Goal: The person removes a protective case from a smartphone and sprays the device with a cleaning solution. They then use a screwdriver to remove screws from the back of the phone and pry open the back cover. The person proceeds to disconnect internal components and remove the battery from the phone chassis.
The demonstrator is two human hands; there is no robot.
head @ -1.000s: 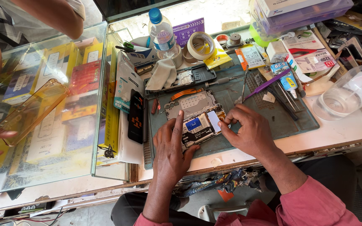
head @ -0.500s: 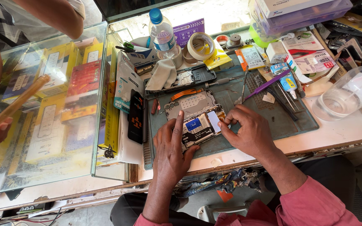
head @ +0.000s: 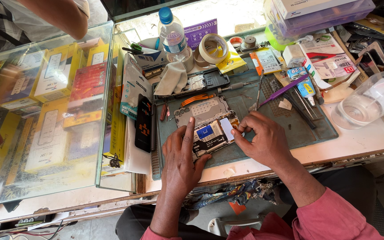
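We see grey-green work mat (head: 245, 146) at centre of frame, on white counter (head: 361, 140) with brown front edge. Opened phone (head: 210, 129) on mat: silver-grey inside, blue patch, white strip, black lower part. Orange flex cable (head: 196, 98) above it. Black phone (head: 143, 123) left of mat carries orange marks. Upper centre: clear bottle (head: 173, 33) with blue cap, beige tape roll (head: 213, 48). Purple tool (head: 283, 90) at right of mat. Yellow and red boxes (head: 58, 89) under glass at left. Pink sleeve (head: 334, 218) lower right.
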